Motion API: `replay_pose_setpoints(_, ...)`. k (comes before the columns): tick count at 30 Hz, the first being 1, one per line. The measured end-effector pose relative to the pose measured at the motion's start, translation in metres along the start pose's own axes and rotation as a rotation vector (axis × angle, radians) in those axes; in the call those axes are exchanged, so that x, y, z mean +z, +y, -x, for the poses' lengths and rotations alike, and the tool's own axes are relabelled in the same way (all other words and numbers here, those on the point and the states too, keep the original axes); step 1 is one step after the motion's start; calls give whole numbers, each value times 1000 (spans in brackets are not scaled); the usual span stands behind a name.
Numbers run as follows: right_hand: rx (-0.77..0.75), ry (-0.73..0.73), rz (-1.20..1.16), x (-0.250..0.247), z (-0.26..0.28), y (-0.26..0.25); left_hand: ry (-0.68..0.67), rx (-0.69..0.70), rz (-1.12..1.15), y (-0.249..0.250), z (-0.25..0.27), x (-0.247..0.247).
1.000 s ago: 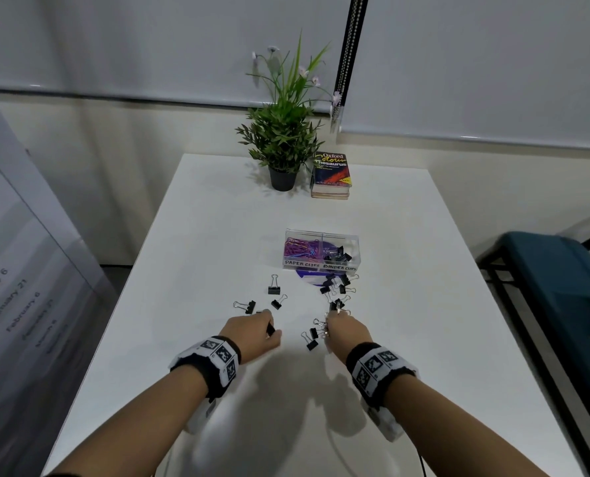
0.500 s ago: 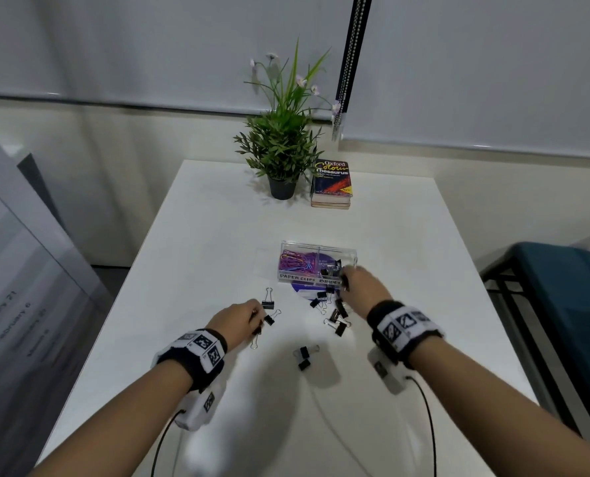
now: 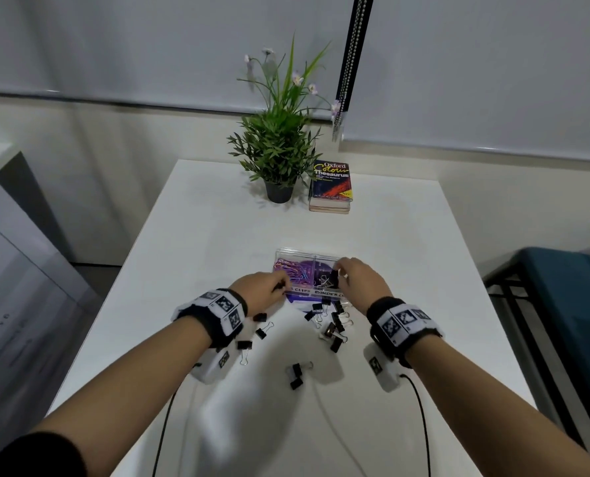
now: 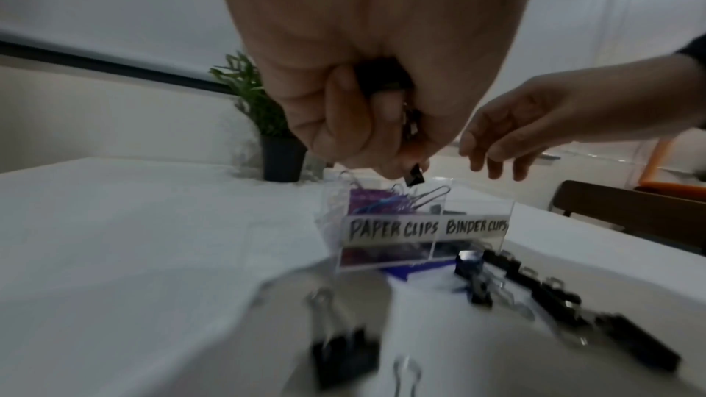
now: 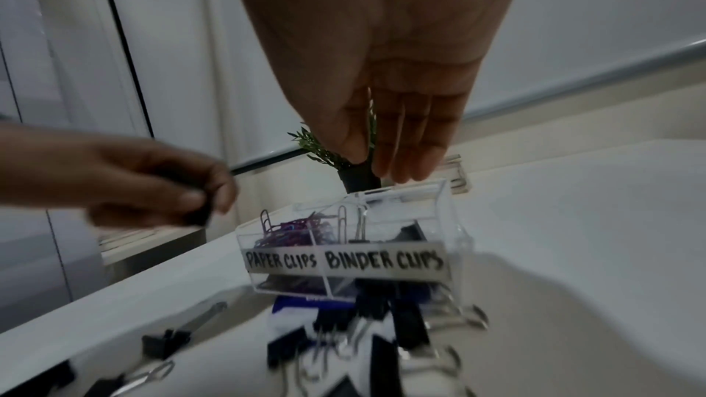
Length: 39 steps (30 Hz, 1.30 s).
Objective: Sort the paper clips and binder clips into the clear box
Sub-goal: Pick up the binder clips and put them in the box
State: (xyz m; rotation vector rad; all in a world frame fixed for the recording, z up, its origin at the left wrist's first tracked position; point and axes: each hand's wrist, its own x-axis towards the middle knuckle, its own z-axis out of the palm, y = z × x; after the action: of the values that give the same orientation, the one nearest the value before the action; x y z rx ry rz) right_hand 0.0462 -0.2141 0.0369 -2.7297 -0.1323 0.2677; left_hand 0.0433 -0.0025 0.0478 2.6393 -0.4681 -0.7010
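Observation:
The clear box (image 3: pixel 326 253) stands mid-table, labelled PAPER CLIPS and BINDER CLIPS (image 5: pixel 344 261). Purple paper clips (image 3: pixel 295 271) fill its left compartment and black binder clips (image 3: pixel 328 280) lie in the right one. My right hand (image 3: pixel 341 273) hovers over the right compartment with straight fingers (image 5: pixel 401 159) and holds nothing. At the box's front left corner, my left hand (image 3: pixel 279 285) grips black binder clips (image 4: pixel 414 175). Several loose binder clips (image 3: pixel 333 325) lie on the white table (image 3: pixel 200 235) in front of the box, others to the left (image 3: pixel 248 344) and nearer me (image 3: pixel 295 373).
A potted plant (image 3: pixel 279 156) and a thesaurus (image 3: pixel 331 184) stand at the table's far edge. A teal chair (image 3: pixel 562 287) is beside the table on the right. A blue sheet (image 3: pixel 300 297) lies under the box. Cables trail from both wrists.
My right hand rose from the loose clips to above the box's right compartment and now holds nothing. My left hand moved forward to the box's front left corner, carrying binder clips.

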Motion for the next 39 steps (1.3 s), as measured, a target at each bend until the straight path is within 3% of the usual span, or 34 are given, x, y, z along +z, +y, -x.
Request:
replay_pose_setpoints(5, 51, -54, 15, 26, 42, 27, 18, 165, -110, 48, -53, -15)
replay_pose_setpoints(9, 95, -167, 37, 44, 66, 42, -30, 164, -244, 76, -85, -12)
replay_pose_setpoints(15, 101, -224, 39, 56, 70, 39, -36, 161, -301, 73, -99, 6)
replay_pose_setpoints(22, 79, -271, 118, 64, 70, 22, 56, 254, -232, 62, -53, 14)
replay_pose_setpoints(27, 86, -259, 126, 67, 69, 13, -208, 196, -349, 45, 6, 63)
replay_pose_setpoints(30, 61, -257, 148, 69, 68, 9, -276, 150, -342, 32, 27, 88)
replay_pose_setpoints(39, 65, -213, 192, 78, 69, -5, -148, 106, -287, 22, 49, 108)
